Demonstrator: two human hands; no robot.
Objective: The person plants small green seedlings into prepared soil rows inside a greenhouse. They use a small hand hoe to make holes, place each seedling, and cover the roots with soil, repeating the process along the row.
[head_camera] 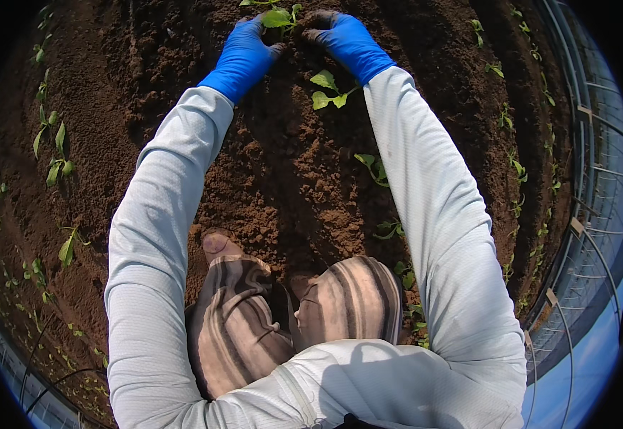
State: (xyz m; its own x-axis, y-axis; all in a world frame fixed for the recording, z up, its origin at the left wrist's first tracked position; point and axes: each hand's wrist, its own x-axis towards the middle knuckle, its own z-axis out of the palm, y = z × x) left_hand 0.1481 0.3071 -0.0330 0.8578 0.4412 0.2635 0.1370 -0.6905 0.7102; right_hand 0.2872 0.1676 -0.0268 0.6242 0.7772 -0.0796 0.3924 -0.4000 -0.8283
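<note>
At the top of the head view my left hand (248, 52), in a blue glove with soiled fingertips, reaches to the soil just left of a green seedling (278, 19). My right hand (347, 42), gloved the same way, is on the seedling's right side, its thumb and fingers curved towards it. The seedling stands between both hands; whether the fingers touch its stem or only the soil, I cannot tell. Another leafy seedling (332, 95) grows just below my right hand, and a further one (371, 166) lies beside my right sleeve.
Brown loose soil (247, 187) runs in ridges and furrows. A row of seedlings (54, 139) is on the left, and more rows (516, 166) are on the right. My bare foot (217, 244) and striped trouser legs are below. A metal greenhouse frame (585, 112) curves along the right edge.
</note>
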